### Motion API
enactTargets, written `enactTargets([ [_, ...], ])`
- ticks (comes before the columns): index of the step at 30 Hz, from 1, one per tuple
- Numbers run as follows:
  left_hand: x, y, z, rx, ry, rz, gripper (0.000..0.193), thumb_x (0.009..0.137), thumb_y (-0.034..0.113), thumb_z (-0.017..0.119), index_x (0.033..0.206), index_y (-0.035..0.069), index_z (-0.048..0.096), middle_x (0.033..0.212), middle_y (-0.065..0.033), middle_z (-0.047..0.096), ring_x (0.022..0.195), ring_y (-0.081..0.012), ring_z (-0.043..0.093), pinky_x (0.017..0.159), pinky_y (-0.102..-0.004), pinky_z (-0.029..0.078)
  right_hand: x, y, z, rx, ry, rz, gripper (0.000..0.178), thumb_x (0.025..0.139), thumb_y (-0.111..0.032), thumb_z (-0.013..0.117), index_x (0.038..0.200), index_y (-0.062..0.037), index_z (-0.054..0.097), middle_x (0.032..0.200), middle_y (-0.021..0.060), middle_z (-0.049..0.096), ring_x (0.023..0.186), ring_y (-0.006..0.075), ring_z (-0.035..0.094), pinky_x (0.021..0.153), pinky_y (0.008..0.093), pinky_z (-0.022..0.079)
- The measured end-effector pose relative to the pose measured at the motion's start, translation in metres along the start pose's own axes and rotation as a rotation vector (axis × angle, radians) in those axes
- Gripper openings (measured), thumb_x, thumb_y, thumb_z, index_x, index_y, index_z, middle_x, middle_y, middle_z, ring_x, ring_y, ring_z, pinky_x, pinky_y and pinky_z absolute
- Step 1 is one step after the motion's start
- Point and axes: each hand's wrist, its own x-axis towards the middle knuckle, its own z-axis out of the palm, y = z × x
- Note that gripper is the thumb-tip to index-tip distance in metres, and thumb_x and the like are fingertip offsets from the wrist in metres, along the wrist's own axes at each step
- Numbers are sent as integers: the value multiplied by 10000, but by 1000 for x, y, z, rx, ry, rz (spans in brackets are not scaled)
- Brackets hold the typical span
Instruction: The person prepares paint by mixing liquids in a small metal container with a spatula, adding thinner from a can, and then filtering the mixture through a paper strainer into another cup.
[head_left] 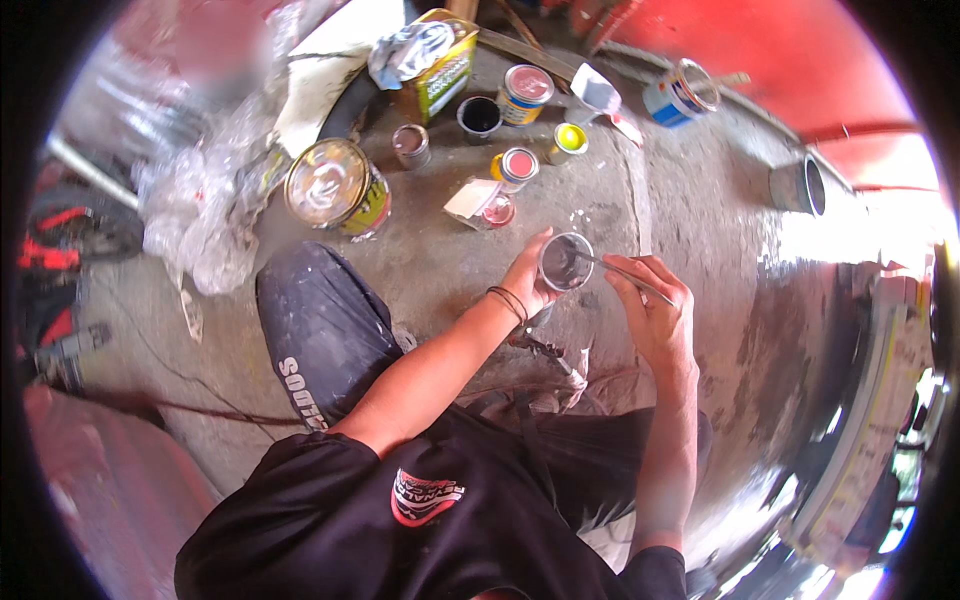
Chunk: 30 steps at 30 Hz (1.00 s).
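My left hand (529, 274) is closed round the side of a clear plastic cup (566, 284), held up off the floor in front of me. Inside the cup is something dark grey, with streaks on the walls. My right hand (657, 302) pinches a thin stirring stick (640, 282), which slants down over the cup's rim so that its far end lies inside. The exact kind of stick is hard to make out. Just beyond the cup, a small red-stained container (498, 210) stands with a pale card (471, 201) against it.
On the concrete floor ahead stand a large paint can (328, 184), a yellow rectangular tin (447, 75), a black-filled cup (480, 117), a yellow paint cup (570, 139) and a blue-white can (682, 93). Crumpled plastic sheeting (205, 205) lies left. A spray gun (545, 348) sits near my legs.
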Motion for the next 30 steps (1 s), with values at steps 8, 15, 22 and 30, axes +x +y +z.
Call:
enactTargets([
  [8, 20, -7, -3, 79, -58, -78, 523, 1036, 610, 680, 1292, 154, 711, 1256, -50, 767, 1134, -222, 736, 1001, -424, 615, -27, -29, 3, 103, 70, 312, 220, 999, -109, 790, 1211, -68, 827, 1051, 126, 812, 867, 226, 780, 757, 360, 602],
  [15, -2, -25, 12, 211, -45, -233, 516, 1060, 603, 651, 1297, 150, 717, 1250, -51, 781, 1142, -207, 761, 994, -433, 654, -57, -21, -11, -63, 185, 298, 213, 1012, -99, 787, 1220, -74, 827, 1032, 117, 796, 814, 224, 754, 726, 332, 583],
  [22, -21, -20, 48, 378, -121, -350, 574, 1066, 604, 636, 1352, 111, 708, 1328, -90, 761, 1201, -231, 744, 1072, -474, 614, -69, -54, -27, -36, 223, 429, 221, 1016, -111, 796, 1229, -63, 825, 1001, 110, 791, 784, 187, 719, 712, 317, 560],
  [30, -7, 18, 68, 488, -216, -269, 537, 1015, 610, 698, 1229, 121, 752, 1144, -68, 796, 972, -233, 803, 881, -453, 689, -40, -54, -42, 65, 368, 428, 200, 1045, -121, 778, 1217, -30, 823, 950, 90, 791, 773, 122, 683, 723, 298, 555],
])
